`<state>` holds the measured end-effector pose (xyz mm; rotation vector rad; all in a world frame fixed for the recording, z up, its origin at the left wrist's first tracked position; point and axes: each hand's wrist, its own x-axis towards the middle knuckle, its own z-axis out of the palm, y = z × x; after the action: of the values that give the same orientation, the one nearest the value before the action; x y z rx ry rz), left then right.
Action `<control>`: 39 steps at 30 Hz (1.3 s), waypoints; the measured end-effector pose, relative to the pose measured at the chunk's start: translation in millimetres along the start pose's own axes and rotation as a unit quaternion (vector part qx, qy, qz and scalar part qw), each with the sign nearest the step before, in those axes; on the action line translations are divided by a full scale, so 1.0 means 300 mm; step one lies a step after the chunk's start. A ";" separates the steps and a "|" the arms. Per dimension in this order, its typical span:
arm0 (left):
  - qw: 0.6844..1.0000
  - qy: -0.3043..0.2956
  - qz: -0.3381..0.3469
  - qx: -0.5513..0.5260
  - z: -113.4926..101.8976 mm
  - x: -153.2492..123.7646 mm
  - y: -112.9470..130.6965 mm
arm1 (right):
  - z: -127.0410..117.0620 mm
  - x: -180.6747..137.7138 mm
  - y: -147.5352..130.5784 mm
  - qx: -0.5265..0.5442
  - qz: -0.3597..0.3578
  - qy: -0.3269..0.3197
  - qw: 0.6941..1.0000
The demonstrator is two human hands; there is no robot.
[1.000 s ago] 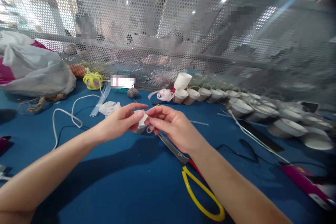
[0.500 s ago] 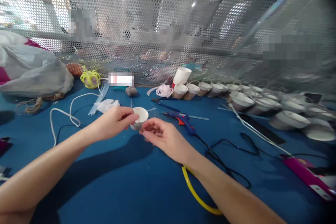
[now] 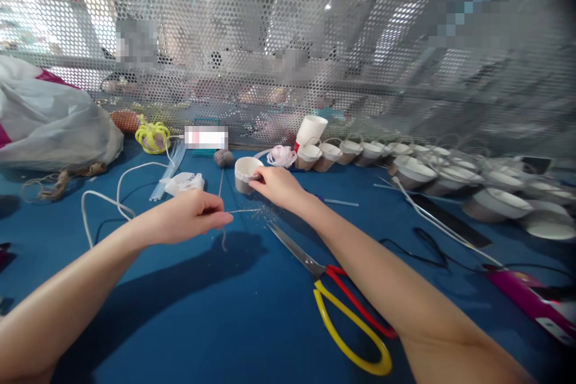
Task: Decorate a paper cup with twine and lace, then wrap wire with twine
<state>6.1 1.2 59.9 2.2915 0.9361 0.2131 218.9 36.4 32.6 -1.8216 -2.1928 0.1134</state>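
Note:
My left hand is closed in a pinch on a strand of grey yarn. The strand runs back to a small grey yarn ball, and a loose end hangs below the fingers. A thin pale line lies just right of the fingertips; whether they hold it I cannot tell. Farther back, my right hand grips the rim of a white-topped paper cup with a greyish side. Scissors with one red and one yellow handle lie partly under my right forearm.
Rows of similar cups fill the right back. White ribbon and pliable clear sticks lie along the rear, before a perforated metal screen. A purple power strip sits at right; a white cable loops at left.
My right hand has carried the cup back and slightly right, away from my left hand. My left hand now pinches yarn instead of touching the cup. The scissors show more; the glue gun is mostly covered.

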 end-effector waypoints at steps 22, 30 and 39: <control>0.940 0.081 -0.014 -0.331 0.170 0.106 -0.066 | -0.041 -0.235 -0.044 0.597 0.071 0.013 0.799; 0.879 -0.006 -0.064 -0.472 0.218 0.092 -0.019 | -0.001 -0.265 -0.060 0.554 0.081 -0.046 0.827; 0.902 0.057 -0.041 -0.426 0.258 0.069 0.006 | 0.029 -0.285 -0.071 0.623 0.090 -0.001 0.777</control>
<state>51.1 -24.8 -1.2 1.4351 0.7751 0.5951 210.1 -49.8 15.1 -1.1357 -1.2308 1.2533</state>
